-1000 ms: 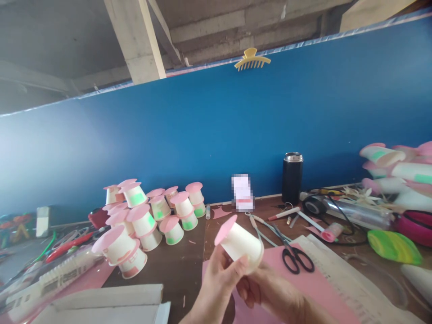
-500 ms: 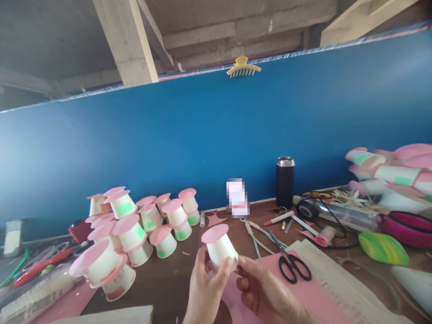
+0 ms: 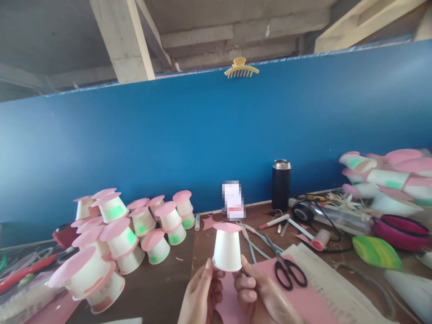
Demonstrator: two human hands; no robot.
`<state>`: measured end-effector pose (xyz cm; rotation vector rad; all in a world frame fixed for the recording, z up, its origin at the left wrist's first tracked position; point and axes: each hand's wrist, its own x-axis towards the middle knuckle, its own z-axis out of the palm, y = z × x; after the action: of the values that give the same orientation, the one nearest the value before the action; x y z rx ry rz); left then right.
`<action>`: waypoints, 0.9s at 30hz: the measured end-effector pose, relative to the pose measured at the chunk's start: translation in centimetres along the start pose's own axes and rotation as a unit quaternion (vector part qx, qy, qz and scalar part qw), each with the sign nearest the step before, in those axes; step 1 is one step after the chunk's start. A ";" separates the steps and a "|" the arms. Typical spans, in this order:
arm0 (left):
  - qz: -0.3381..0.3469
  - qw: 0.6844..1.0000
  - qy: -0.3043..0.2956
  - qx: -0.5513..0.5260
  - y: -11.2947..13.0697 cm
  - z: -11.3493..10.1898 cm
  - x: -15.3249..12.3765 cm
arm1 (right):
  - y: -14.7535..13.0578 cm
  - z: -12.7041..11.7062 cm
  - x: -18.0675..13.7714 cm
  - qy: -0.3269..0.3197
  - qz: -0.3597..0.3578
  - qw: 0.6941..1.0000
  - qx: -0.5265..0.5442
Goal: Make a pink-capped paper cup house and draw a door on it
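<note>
I hold a white paper cup [image 3: 227, 249] upside down and upright, with a pink paper disc stuck on its base. My left hand [image 3: 200, 297] pinches its rim from the left. My right hand [image 3: 259, 297] pinches the rim from the right. Both hands hover above a pink paper sheet [image 3: 303, 299] on the brown table. A heap of finished cups with pink discs [image 3: 121, 236] lies to the left.
Black scissors [image 3: 286, 272] lie on the pink sheet just right of my hands. A black flask [image 3: 281, 184] stands by the blue wall. Pliers, a pen and tape lie behind. More cups pile at far right [image 3: 388, 175], beside a green-yellow object [image 3: 376, 252].
The cup has turned from tilted to upright with the pink disc on top. My hands have shifted down to its rim. The camera view has drifted a little to the right.
</note>
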<state>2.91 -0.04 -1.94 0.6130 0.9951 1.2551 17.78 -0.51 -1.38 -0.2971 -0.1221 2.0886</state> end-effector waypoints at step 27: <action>-0.024 0.983 -0.041 -0.179 0.9 -0.7 0.0 | 1.5 1.3 -0.8 0.079 -0.011 0.895 -0.439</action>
<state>1.82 0.07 -1.48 0.3548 0.6883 1.3159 16.60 -1.94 -0.25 -0.9940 -0.9734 1.8557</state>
